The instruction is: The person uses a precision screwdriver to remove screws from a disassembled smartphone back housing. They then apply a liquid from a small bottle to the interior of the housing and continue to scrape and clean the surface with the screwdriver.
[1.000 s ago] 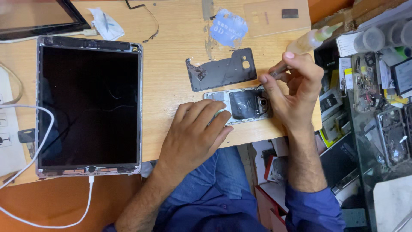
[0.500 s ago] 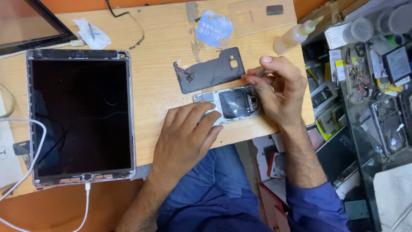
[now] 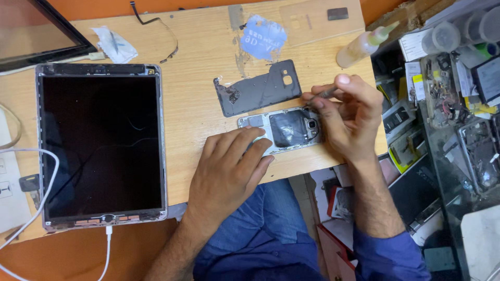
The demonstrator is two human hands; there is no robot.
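An opened phone [image 3: 284, 129] lies back side up near the front edge of the wooden table [image 3: 198, 78]. My left hand [image 3: 229, 171] presses flat on its left end, fingers spread over the frame. My right hand [image 3: 346, 112] is closed on a thin tool [image 3: 327, 93] whose tip touches the phone's upper right corner, near the camera. The phone's removed dark back cover [image 3: 258, 88] lies just behind it.
A large tablet [image 3: 101, 145] with a dark screen and a white cable [image 3: 31, 218] fills the left of the table. A squeeze bottle [image 3: 364, 44] lies at the back right. Cluttered parts trays [image 3: 458, 93] stand to the right.
My right hand has lowered toward the phone's right end, bringing the tool tip to its upper corner. My left hand has stayed pressed on the phone.
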